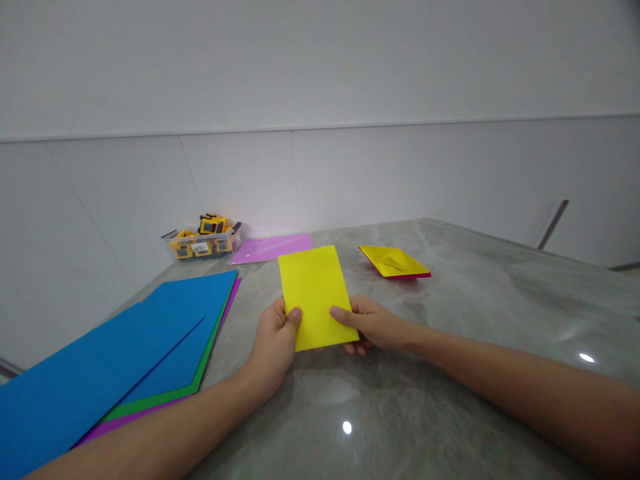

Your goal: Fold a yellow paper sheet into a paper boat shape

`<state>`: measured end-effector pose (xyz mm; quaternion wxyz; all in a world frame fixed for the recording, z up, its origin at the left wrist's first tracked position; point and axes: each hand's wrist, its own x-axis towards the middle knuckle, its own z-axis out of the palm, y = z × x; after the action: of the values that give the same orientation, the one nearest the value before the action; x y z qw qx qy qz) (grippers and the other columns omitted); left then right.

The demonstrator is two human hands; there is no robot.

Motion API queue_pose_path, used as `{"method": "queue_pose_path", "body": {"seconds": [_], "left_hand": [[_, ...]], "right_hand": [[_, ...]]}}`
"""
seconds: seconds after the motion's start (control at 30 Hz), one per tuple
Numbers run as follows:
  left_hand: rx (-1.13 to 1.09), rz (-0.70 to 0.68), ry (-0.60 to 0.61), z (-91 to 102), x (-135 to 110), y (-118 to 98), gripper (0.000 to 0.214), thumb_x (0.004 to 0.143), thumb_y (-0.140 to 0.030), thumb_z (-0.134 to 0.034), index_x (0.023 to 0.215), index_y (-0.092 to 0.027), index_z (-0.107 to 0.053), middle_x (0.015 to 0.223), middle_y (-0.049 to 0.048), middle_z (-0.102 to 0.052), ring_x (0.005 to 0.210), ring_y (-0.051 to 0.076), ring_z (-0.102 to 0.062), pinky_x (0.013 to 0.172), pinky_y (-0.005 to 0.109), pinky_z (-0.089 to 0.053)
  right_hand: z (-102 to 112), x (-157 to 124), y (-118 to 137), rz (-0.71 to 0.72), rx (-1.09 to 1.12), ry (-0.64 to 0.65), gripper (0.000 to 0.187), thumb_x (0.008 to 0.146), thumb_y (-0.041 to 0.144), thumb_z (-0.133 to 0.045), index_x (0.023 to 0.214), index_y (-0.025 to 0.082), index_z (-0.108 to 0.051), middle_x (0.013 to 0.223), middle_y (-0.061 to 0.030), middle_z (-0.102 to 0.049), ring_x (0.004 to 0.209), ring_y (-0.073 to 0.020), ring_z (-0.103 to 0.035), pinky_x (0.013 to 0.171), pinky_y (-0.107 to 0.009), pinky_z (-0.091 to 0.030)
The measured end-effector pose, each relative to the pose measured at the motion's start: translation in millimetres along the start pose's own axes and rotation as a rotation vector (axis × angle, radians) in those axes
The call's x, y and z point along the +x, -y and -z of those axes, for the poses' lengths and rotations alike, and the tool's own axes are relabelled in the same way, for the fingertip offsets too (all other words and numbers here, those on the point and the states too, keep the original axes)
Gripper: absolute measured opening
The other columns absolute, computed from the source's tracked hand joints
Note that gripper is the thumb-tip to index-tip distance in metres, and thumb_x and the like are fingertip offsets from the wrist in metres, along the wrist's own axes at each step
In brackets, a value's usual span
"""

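A yellow sheet of paper [317, 287], rectangular and smooth-faced, is held up above the table in both hands. My left hand [280, 333] grips its lower left edge, thumb on the front and fingers behind. On the lower right edge, my right hand [367, 323] pinches it the same way, with some fingertips showing below the paper. Whether the sheet is folded in layers I cannot tell. Beyond my right hand lie folded paper boats [395, 263], a yellow one on top with a red edge beneath it.
Blue sheets of paper [165, 333] lie at the left over green and purple ones. Toward the wall, a clear plastic box [205, 247] holds yellow toy vehicles [213, 225], beside a pink sheet [273, 248]. The grey marble-patterned table [480, 347] meets a white wall [350, 177].
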<state>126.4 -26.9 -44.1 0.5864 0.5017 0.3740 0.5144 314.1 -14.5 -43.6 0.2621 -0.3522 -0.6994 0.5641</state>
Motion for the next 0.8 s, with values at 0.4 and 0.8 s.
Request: {"method": "queue_pose_path", "body": {"seconds": [0.4,0.8], "left_hand": [[0.133,-0.040,-0.066,-0.7,0.4,-3.5,0.023,0.078,-0.024,-0.057,0.099,-0.015,-0.053,0.090,0.0083,-0.070,0.069,0.023,-0.068,0.040,0.023,-0.049],[0.148,-0.004,-0.101,7.2,7.8,-3.4,0.026,0.076,-0.038,-0.065,0.086,-0.015,-0.058,0.074,0.0067,-0.070,0.063,0.023,-0.067,0.046,0.026,-0.048]], "right_hand": [[0.7,-8.4,12.5,-0.055,-0.062,0.157,0.047,0.082,0.054,-0.053,0.061,0.013,-0.057,0.047,0.0018,-0.055,0.033,-0.0043,-0.043,0.032,-0.015,-0.027],[-9.3,-6.9,11.7,-0.236,0.060,0.168,0.034,0.088,0.044,-0.048,0.073,0.013,-0.053,0.048,0.0032,-0.060,0.028,-0.0063,-0.048,0.025,-0.016,-0.026]]}}
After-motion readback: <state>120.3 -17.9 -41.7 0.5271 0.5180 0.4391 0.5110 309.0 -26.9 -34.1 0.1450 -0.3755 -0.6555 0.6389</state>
